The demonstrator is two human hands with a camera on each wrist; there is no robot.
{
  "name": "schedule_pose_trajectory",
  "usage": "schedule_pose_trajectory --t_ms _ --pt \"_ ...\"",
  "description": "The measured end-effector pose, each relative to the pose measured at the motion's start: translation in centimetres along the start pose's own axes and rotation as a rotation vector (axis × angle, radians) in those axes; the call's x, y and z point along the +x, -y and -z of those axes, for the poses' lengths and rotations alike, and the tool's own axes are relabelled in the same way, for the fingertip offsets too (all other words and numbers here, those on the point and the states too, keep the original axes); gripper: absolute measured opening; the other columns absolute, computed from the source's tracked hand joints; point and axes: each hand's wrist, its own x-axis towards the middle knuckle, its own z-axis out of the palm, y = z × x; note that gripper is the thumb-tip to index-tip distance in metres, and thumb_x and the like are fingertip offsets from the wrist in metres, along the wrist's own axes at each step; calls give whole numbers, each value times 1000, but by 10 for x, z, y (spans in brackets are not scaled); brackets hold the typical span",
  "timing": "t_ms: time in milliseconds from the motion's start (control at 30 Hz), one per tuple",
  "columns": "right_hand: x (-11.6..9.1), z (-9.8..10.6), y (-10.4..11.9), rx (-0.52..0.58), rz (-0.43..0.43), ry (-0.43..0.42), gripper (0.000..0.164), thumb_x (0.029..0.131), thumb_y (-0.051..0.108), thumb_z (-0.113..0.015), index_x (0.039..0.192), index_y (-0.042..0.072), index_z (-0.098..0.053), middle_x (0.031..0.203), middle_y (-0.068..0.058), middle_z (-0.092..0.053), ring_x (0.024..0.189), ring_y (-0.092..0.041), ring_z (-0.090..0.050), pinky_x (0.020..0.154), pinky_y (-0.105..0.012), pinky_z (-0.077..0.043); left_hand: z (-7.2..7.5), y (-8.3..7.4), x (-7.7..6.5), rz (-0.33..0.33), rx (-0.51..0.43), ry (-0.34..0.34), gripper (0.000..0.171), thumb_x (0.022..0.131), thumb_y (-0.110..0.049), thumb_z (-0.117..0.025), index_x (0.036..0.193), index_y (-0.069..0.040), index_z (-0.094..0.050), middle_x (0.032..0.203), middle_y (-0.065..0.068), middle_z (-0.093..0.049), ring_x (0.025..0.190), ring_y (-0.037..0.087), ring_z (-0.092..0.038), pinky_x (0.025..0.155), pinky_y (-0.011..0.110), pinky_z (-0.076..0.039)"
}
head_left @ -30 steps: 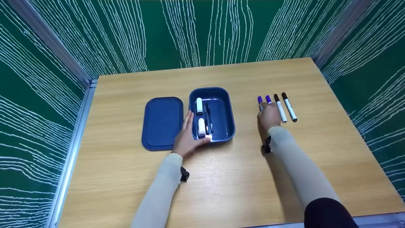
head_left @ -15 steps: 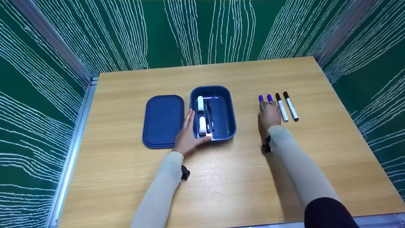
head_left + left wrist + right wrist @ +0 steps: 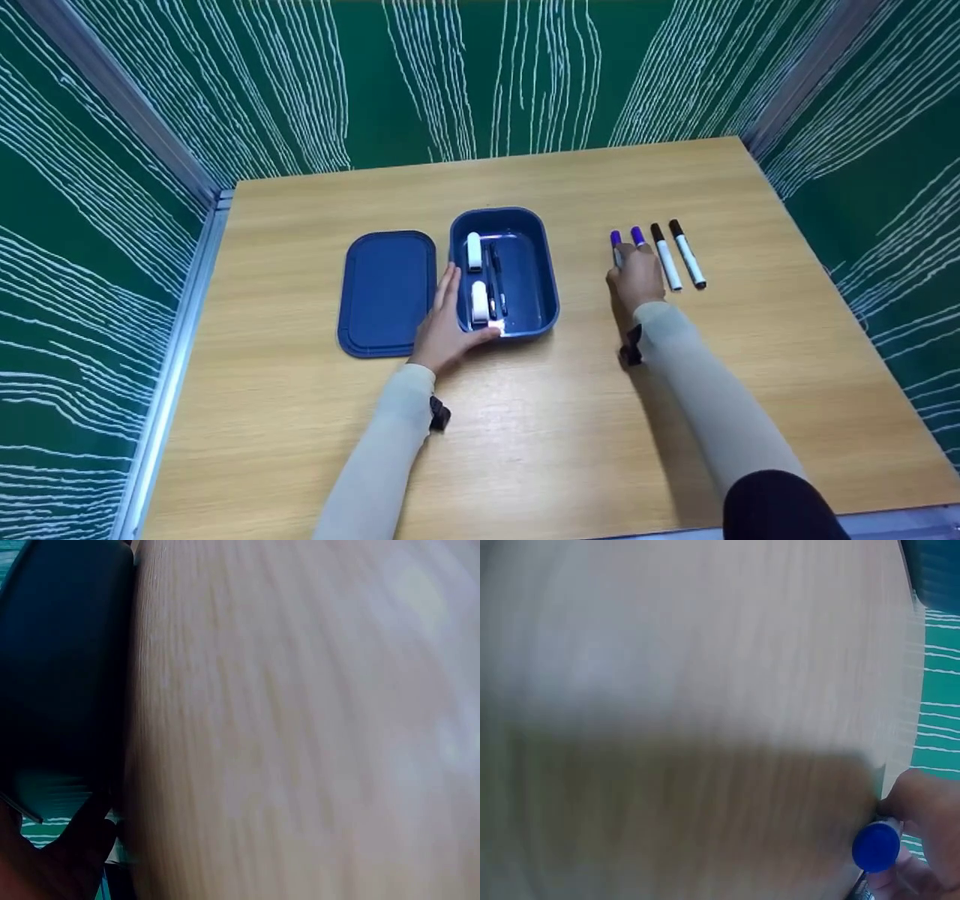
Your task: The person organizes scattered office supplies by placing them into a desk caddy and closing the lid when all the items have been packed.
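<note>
My left hand lies at the near left corner of a blue rectangular box. Its fingers stretch straight along the left side and the thumb reaches over the near rim. Inside the box are two white rounded blocks with dark undersides, beside slim black pens. To the right, my right hand is down at two purple-capped markers. In the right wrist view, its thumb and fingers pinch a marker whose round blue end faces the camera. My hand covers most of both marker bodies.
A flat blue lid lies just left of the box. Two black-capped white markers lie right of my right hand. The wooden table is bounded by green, white-streaked walls at the back and sides.
Both hands keep nearly the same places. The right hand has shifted very slightly left at the purple-capped markers; the box and lid stay where they were.
</note>
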Motion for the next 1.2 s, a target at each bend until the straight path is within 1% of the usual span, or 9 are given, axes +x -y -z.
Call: schedule_pose_trajectory --t_ms 167,267,367,500,667,733,967,1067,1200 --pt "-3 -1 1 51 -46 42 53 86 0 -60 138 -1 -51 124 -29 -50 103 -43 -57 83 -52 -51 -1 1 0 -5 13 -3 125 64 -74 -73 158 -25 -6 160 -19 8 137 34 -36 99 55 -41" --pt "-4 -1 2 65 -56 59 54 86 0 -60 139 0 -50 123 -27 -50 101 -41 -57 83 -51 -51 -2 1 -1 3 21 0 127 61 -78 -69 158 -26 -5 161 -17 7 137 34 -34 100 56 -40" --pt "-5 -1 2 90 -65 65 55 86 0 -60 140 0 -49 125 -28 -49 104 -40 -56 86 -50 -50 -2 1 -1 4 17 1 127 61 -79 -68 158 -27 -4 161 -15 7 138 34 -32 101 58 -37" --pt "-6 2 3 114 -72 52 55 86 1 -61 140 -1 -49 126 -28 -50 105 -39 -56 88 -49 -50 -2 0 -1 3 12 -2 126 61 -79 -68 158 -27 -4 162 -12 5 139 35 -30 102 60 -35" --pt "-6 3 5 132 -73 24 54 87 5 -63 139 0 -50 121 -25 -53 100 -35 -58 83 -45 -52 -1 -1 -1 2 6 -5 126 61 -79 -68 158 -28 -4 163 -8 2 140 36 -29 102 62 -33" --pt "-6 4 7 150 -70 15 53 87 6 -64 139 1 -51 120 -24 -54 99 -34 -58 82 -44 -52 -1 -1 -1 4 1 -6 127 61 -78 -70 157 -29 -4 162 -10 3 140 36 -29 102 63 -33" --pt "-7 4 12 148 9 -90 49 82 4 -67 130 -2 -59 107 -24 -63 93 -34 -61 78 -43 -53 -2 0 0 7 12 -4 125 63 -75 -72 158 -26 -5 161 -17 7 141 31 -27 103 60 -34" --pt "-7 4 13 155 -2 -80 49 83 5 -67 131 0 -59 107 -22 -62 88 -32 -62 76 -42 -54 -2 0 0 14 7 0 125 63 -77 -71 158 -28 -5 161 -17 7 142 31 -25 104 60 -32" --pt "-9 5 14 183 -35 -46 50 84 5 -67 133 1 -57 112 -21 -59 92 -31 -61 76 -40 -55 -1 -1 0 16 6 6 125 62 -78 -69 157 -29 -4 161 -17 7 142 32 -24 103 61 -32"
